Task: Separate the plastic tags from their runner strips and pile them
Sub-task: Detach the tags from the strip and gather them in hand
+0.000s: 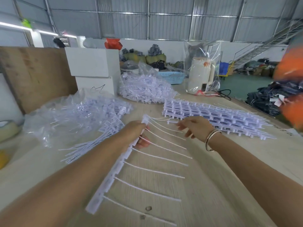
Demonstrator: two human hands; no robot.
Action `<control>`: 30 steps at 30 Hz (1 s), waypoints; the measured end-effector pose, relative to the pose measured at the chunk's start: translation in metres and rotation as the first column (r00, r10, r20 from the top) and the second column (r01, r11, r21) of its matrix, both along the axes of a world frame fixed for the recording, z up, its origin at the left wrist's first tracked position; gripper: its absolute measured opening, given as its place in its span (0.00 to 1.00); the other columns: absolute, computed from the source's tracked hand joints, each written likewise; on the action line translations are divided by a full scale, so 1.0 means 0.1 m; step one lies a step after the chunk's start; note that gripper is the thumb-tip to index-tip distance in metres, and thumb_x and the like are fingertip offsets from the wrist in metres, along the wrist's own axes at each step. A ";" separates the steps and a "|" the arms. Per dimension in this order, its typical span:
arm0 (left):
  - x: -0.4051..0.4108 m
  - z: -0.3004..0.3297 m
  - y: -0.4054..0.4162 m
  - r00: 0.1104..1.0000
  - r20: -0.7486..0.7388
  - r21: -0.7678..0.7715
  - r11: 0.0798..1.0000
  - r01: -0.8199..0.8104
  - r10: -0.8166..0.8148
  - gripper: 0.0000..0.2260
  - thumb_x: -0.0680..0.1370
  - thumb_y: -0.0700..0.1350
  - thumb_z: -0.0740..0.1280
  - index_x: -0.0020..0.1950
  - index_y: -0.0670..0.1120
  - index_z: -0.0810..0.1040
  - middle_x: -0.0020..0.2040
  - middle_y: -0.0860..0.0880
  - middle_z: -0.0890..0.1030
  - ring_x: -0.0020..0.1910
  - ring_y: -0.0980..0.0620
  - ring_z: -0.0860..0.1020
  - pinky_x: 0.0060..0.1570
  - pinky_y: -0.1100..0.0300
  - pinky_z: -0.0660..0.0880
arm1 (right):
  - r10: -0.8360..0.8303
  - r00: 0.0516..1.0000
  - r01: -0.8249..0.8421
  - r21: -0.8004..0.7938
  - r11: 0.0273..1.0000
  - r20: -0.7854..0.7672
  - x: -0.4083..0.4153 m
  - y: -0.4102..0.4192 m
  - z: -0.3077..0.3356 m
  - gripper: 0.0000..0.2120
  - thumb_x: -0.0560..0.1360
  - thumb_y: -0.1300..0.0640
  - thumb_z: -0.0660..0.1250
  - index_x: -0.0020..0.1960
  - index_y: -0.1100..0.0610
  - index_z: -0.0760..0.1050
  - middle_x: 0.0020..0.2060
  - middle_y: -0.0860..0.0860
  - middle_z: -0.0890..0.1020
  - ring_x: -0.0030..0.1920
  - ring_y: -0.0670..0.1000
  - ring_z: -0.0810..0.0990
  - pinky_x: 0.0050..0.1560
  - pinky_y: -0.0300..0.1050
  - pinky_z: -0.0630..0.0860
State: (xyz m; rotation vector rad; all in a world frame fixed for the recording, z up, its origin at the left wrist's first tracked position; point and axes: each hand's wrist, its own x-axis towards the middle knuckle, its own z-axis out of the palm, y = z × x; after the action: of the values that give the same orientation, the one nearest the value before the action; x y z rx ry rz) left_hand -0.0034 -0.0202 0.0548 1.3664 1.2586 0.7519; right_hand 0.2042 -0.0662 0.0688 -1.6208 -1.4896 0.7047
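— Strip (113, 176) position?
— Above the table (205, 185), gripped near its top by the left hand (137, 135).
— Right hand (195, 126)?
— Fingers relaxed, holding nothing, beside the stacked strips (213, 115).

White kettle (200, 75), blue basket (172, 77), tape roll (7, 129)

Left hand (139, 135) at frame centre, fingers curled in a grip; right hand (193, 126) just right of it, fingers loosely extended, forearms reaching from the lower corners
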 end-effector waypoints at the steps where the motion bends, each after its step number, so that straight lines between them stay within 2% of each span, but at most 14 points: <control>1: -0.06 0.03 -0.02 0.998 -0.044 0.013 0.999 0.047 -0.047 0.12 0.83 0.47 0.54 0.47 0.44 0.73 0.21 0.47 0.77 0.18 0.53 0.75 0.18 0.69 0.69 | -0.065 0.997 0.063 0.058 0.996 0.032 0.04 0.04 -0.05 0.11 0.79 0.55 0.59 0.44 0.52 0.80 0.43 0.51 0.83 0.33 0.48 0.76 0.33 0.35 0.72; 3: -0.16 0.06 -0.04 0.986 -0.098 0.022 0.991 0.134 -0.131 0.11 0.83 0.46 0.53 0.47 0.45 0.73 0.21 0.47 0.76 0.18 0.52 0.75 0.19 0.68 0.69 | -0.153 0.983 0.142 0.113 0.984 0.100 0.08 0.11 -0.14 0.11 0.79 0.55 0.58 0.48 0.53 0.80 0.43 0.51 0.81 0.36 0.49 0.73 0.35 0.39 0.68; 6: -0.21 0.07 -0.07 0.966 -0.120 0.058 0.970 0.237 -0.229 0.11 0.83 0.45 0.54 0.47 0.44 0.74 0.22 0.46 0.76 0.18 0.51 0.74 0.20 0.67 0.68 | -0.145 0.979 0.140 0.046 0.989 0.140 0.07 0.20 -0.27 0.09 0.79 0.54 0.59 0.53 0.51 0.77 0.53 0.51 0.80 0.45 0.51 0.75 0.40 0.41 0.68; 8: -0.25 0.06 -0.07 0.954 -0.120 0.100 0.952 0.288 -0.276 0.11 0.82 0.44 0.54 0.47 0.43 0.74 0.21 0.47 0.74 0.18 0.51 0.73 0.21 0.66 0.68 | -0.119 0.983 0.111 0.065 0.992 0.138 0.05 0.23 -0.36 0.11 0.79 0.55 0.60 0.60 0.52 0.75 0.58 0.51 0.78 0.52 0.50 0.75 0.45 0.37 0.66; 12: -0.38 0.12 -0.07 0.925 -0.123 0.138 0.916 0.376 -0.361 0.11 0.81 0.44 0.57 0.45 0.44 0.76 0.22 0.46 0.73 0.20 0.49 0.71 0.20 0.65 0.67 | -0.103 0.994 0.106 0.285 0.953 -0.024 0.01 0.22 -0.36 0.17 0.80 0.54 0.57 0.69 0.52 0.67 0.66 0.52 0.71 0.62 0.49 0.71 0.56 0.35 0.63; 14: -0.45 0.18 -0.06 0.917 -0.092 0.150 0.905 0.397 -0.387 0.11 0.81 0.44 0.57 0.43 0.45 0.77 0.22 0.48 0.71 0.20 0.50 0.72 0.20 0.66 0.67 | -0.068 0.988 0.107 0.295 0.949 -0.137 0.02 0.24 -0.28 0.19 0.81 0.52 0.55 0.71 0.51 0.65 0.69 0.50 0.68 0.66 0.48 0.68 0.62 0.40 0.62; 16: -0.51 0.24 -0.03 0.909 -0.064 0.170 0.893 0.416 -0.412 0.11 0.81 0.44 0.57 0.43 0.44 0.76 0.21 0.49 0.69 0.19 0.52 0.70 0.19 0.67 0.65 | -0.033 0.987 0.073 0.261 0.963 -0.157 0.03 0.26 -0.22 0.20 0.81 0.49 0.54 0.72 0.49 0.63 0.71 0.47 0.65 0.68 0.46 0.65 0.66 0.41 0.60; 19: -0.54 0.31 -0.03 0.885 -0.074 0.168 0.869 0.465 -0.459 0.11 0.80 0.42 0.56 0.44 0.40 0.76 0.20 0.46 0.70 0.16 0.52 0.67 0.19 0.68 0.65 | 0.057 0.982 -0.016 0.215 0.976 -0.181 0.01 0.29 -0.13 0.20 0.80 0.45 0.53 0.72 0.46 0.62 0.67 0.43 0.68 0.65 0.43 0.65 0.64 0.41 0.60; 23: -0.55 0.36 -0.01 0.885 -0.066 0.215 0.860 0.463 -0.461 0.13 0.80 0.40 0.57 0.40 0.42 0.77 0.20 0.44 0.69 0.15 0.52 0.65 0.19 0.67 0.66 | 0.105 0.981 -0.082 0.139 0.987 -0.163 -0.06 0.30 -0.10 0.15 0.80 0.46 0.53 0.64 0.46 0.70 0.49 0.42 0.80 0.59 0.48 0.74 0.46 0.38 0.67; 24: -0.56 0.38 -0.01 0.884 -0.069 0.242 0.852 0.465 -0.463 0.13 0.79 0.40 0.57 0.39 0.43 0.78 0.20 0.44 0.69 0.15 0.52 0.64 0.18 0.67 0.64 | 0.101 0.981 -0.075 0.154 0.985 -0.165 -0.08 0.30 -0.10 0.13 0.80 0.47 0.55 0.62 0.46 0.71 0.49 0.43 0.80 0.59 0.48 0.74 0.47 0.37 0.68; 25: -0.57 0.41 0.00 0.885 -0.066 0.271 0.846 0.460 -0.460 0.13 0.78 0.41 0.58 0.37 0.44 0.78 0.20 0.45 0.69 0.16 0.52 0.64 0.18 0.67 0.62 | 0.097 0.978 -0.065 0.175 0.982 -0.183 -0.11 0.31 -0.09 0.13 0.80 0.49 0.56 0.63 0.46 0.71 0.55 0.45 0.78 0.61 0.48 0.74 0.51 0.38 0.68; 27: -0.61 0.50 0.00 0.891 -0.043 0.318 0.839 0.441 -0.452 0.13 0.75 0.43 0.59 0.35 0.45 0.79 0.19 0.46 0.69 0.16 0.52 0.64 0.18 0.68 0.62 | 0.085 0.963 -0.029 0.213 0.977 -0.257 -0.14 0.34 -0.03 0.18 0.80 0.49 0.56 0.69 0.48 0.65 0.68 0.49 0.68 0.66 0.48 0.68 0.61 0.41 0.62; 28: -0.62 0.54 -0.01 0.891 -0.027 0.338 0.835 0.435 -0.454 0.12 0.74 0.43 0.59 0.35 0.44 0.79 0.19 0.46 0.69 0.16 0.53 0.64 0.18 0.68 0.62 | 0.090 0.953 -0.028 0.213 0.977 -0.288 -0.14 0.36 0.00 0.20 0.80 0.48 0.55 0.72 0.48 0.62 0.71 0.49 0.63 0.68 0.48 0.65 0.62 0.43 0.60; 30: -0.64 0.63 -0.04 0.891 0.006 0.378 0.826 0.418 -0.453 0.11 0.72 0.45 0.60 0.36 0.41 0.77 0.19 0.46 0.69 0.15 0.54 0.64 0.18 0.69 0.62 | 0.128 0.952 -0.079 0.180 0.980 -0.277 -0.13 0.38 0.05 0.23 0.80 0.46 0.53 0.74 0.47 0.57 0.71 0.47 0.62 0.68 0.47 0.63 0.61 0.45 0.58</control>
State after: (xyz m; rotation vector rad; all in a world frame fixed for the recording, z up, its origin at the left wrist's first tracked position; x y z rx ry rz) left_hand -0.0673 -0.0238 0.1176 1.8207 0.6981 0.7360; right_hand 0.1915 -0.0283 0.0738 -1.2610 -1.3877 0.8134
